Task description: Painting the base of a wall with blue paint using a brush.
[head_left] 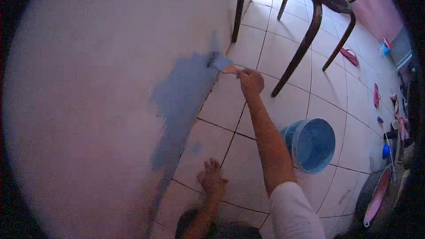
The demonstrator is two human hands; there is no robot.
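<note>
My right hand (251, 82) is closed around the handle of a wide paintbrush (224, 65). The brush's dark bristles touch the lower part of the pale wall (102, 62), at the upper end of a blue-grey painted patch (183, 84). That patch runs down along the wall's bottom edge, with ragged borders. On the tiled floor (212, 135) near the wall, my left hand (213, 178) rests with its fingers spread, holding nothing. A faint blue smear (195, 148) lies on the tile just beyond it. Beside my right forearm stands a blue bucket (315, 146); its contents look bluish.
A dark metal-legged chair (310, 22) stands ahead, one leg close to the wall. Further right lie a red flip-flop (350, 56) and another flip-flop (376, 95). Assorted items, including a blue object (386, 151) and a long pinkish object (379, 197), line the right edge.
</note>
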